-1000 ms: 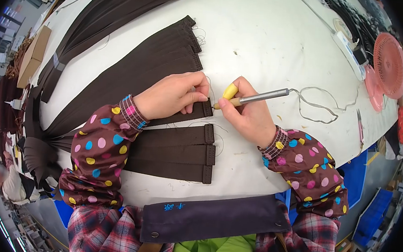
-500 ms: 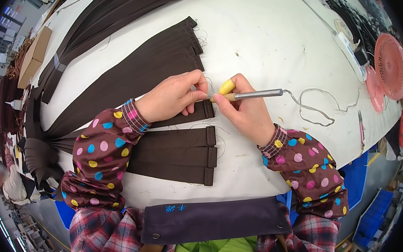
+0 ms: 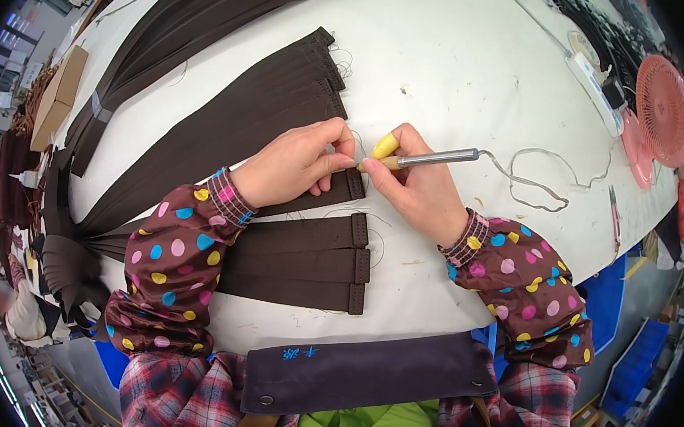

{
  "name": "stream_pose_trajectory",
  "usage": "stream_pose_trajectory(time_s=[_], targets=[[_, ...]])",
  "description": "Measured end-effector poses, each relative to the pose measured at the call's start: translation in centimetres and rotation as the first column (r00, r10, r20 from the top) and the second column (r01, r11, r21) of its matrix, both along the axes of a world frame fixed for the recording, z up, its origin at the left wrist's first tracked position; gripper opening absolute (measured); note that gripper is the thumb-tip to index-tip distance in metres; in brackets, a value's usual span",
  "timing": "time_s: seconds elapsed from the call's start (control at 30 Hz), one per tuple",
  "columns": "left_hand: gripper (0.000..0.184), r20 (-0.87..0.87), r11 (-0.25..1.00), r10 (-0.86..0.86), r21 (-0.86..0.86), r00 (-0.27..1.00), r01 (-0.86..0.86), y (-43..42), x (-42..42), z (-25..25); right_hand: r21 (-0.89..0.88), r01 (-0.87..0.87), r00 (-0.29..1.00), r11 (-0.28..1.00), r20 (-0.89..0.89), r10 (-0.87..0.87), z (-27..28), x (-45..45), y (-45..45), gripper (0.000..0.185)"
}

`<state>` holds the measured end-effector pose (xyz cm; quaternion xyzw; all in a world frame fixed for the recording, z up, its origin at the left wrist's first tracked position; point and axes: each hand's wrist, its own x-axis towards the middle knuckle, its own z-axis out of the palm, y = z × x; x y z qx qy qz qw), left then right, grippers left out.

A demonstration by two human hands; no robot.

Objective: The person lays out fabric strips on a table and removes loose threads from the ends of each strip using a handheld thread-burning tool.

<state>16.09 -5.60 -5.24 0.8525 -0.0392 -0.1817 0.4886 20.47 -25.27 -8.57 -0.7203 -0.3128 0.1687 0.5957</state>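
My left hand [image 3: 292,164] is closed in a pinch over the ends of the dark brown fabric strips [image 3: 228,128]; what its fingertips hold is too small to make out. A thin loose thread [image 3: 359,141] curls beside them. My right hand [image 3: 420,189], with a yellow finger cover [image 3: 386,145] on one finger, grips a corded pen-shaped tool [image 3: 440,158] with a tan front part and a metal barrel. The tool's front end almost meets my left fingertips. Below my left hand lie several more brown strips [image 3: 294,259] with stitched, folded ends.
A bundle of long brown strips [image 3: 237,9] crosses the white table [image 3: 450,69] at upper left. At right are a pink fan [image 3: 666,101], a white power strip [image 3: 595,93], the tool's cord [image 3: 532,198] and tweezers [image 3: 614,219]. A person [image 3: 25,309] is at far left.
Almost nothing differs. Both hands and the corded tool keep nearly the same position, with only a very slight shift of the view.
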Motion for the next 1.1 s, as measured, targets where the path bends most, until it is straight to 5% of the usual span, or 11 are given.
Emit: stream_pose_trajectory(time_s=[0.37, 0.57, 0.67, 0.77, 0.87, 1.1], targets=[[0.014, 0.073, 1.0, 0.012, 0.001, 0.997, -0.012, -0.1, -0.2, 0.0, 0.088, 0.071, 0.996, 0.994, -0.06, -0.066, -0.4, 0.2, -0.4, 0.019], [0.018, 0.121, 0.99, -0.063, 0.136, 0.991, 0.046, -0.5, 0.0, 0.0, 0.119, 0.116, 0.993, 0.986, -0.04, -0.112, -0.3, 0.1, -0.4, 0.018], [0.018, 0.431, 0.971, -0.156, 0.234, 0.889, 0.056, -0.4, 0.0, -2.1, 0.159, 0.158, 0.985, 0.975, -0.1, -0.144, -0.3, 0.2, -0.6, 0.018], [0.016, 0.304, 0.982, -0.072, 0.19, 0.95, 0.014, -0.5, 0.0, -1.2, 0.128, 0.135, 0.985, 0.983, -0.121, -0.12, -0.3, 0.3, -0.7, 0.018], [0.013, -0.058, 0.992, 0.124, -0.031, 0.991, -0.126, -0.4, 0.0, -0.5, 0.12, 0.082, 0.995, 0.989, -0.06, -0.075, -0.5, 0.2, -0.4, 0.018], [0.013, -0.044, 0.959, 0.142, -0.242, 0.989, -0.149, 0.1, 0.1, -1.9, 0.051, 0.035, 0.999, 0.998, -0.012, -0.035, -0.5, 0.2, -0.2, 0.02]])
